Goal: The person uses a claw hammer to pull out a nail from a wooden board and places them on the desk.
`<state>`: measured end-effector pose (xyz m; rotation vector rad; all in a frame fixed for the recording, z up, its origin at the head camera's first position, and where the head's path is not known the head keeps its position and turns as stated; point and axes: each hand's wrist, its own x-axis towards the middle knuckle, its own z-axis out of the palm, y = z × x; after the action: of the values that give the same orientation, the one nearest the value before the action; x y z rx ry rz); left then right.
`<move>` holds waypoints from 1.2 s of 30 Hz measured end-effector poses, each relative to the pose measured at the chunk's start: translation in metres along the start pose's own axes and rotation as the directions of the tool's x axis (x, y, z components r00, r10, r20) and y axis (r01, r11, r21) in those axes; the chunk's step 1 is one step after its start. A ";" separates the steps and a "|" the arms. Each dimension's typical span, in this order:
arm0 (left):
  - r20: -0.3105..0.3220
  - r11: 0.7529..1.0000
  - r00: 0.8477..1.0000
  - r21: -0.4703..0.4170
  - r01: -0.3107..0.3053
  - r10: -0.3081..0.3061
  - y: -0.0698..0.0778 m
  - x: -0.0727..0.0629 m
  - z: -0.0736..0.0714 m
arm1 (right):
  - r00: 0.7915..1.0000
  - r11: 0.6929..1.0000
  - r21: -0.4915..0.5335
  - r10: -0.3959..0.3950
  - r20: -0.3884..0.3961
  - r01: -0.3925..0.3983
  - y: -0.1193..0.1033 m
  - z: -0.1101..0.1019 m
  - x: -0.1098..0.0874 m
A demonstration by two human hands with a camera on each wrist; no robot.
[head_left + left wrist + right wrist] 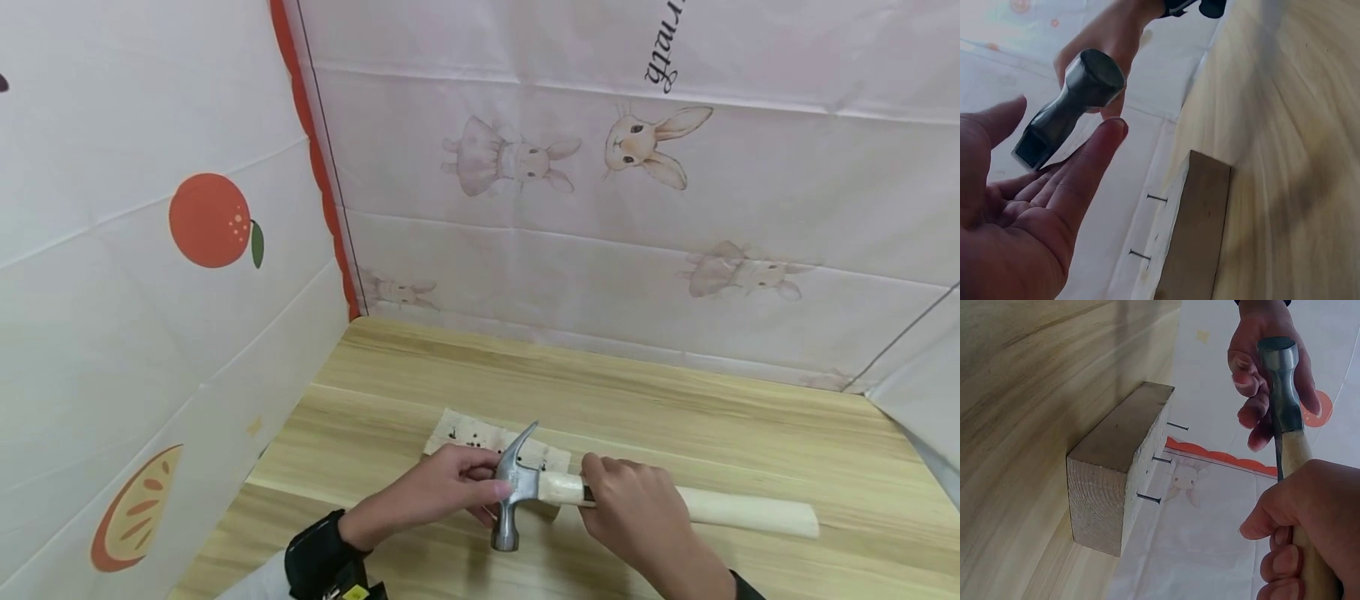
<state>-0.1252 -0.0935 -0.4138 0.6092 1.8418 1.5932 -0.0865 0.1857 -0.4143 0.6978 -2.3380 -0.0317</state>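
A claw hammer with a steel head and pale wooden handle is held level above a wooden block. My right hand grips the handle partway along, fingers curled round it in the right wrist view. At the hammer's head is my left hand, its fingers loosely extended and thumb spread apart in the left wrist view. Whether it touches the steel I cannot tell. Several nails stand in the block's top, among them one upright nail near its end. The hammer and hands partly hide the block in the head view.
The block lies on a wood-grain table. A white sheet with an orange print hangs at the left. Behind the table hangs a pale sheet with rabbit prints.
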 end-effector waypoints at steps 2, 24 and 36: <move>-0.017 1.000 1.000 -0.016 0.009 -0.009 0.000 0.001 0.002 | 1.000 1.000 -0.006 0.000 0.010 0.000 -0.001 0.000 -0.001; -0.080 0.998 0.997 -0.067 0.000 -0.005 0.000 -0.002 0.008 | 1.000 0.997 0.083 0.003 -0.009 -0.002 -0.007 0.002 0.000; -0.079 0.993 0.997 -0.115 -0.031 0.022 -0.006 -0.003 0.006 | 0.980 0.952 0.280 -0.070 -0.187 0.121 -0.010 -0.006 0.006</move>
<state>-0.1190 -0.0924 -0.4196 0.5286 1.7885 1.7498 -0.0816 0.1748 -0.4083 0.9189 -2.1584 0.3248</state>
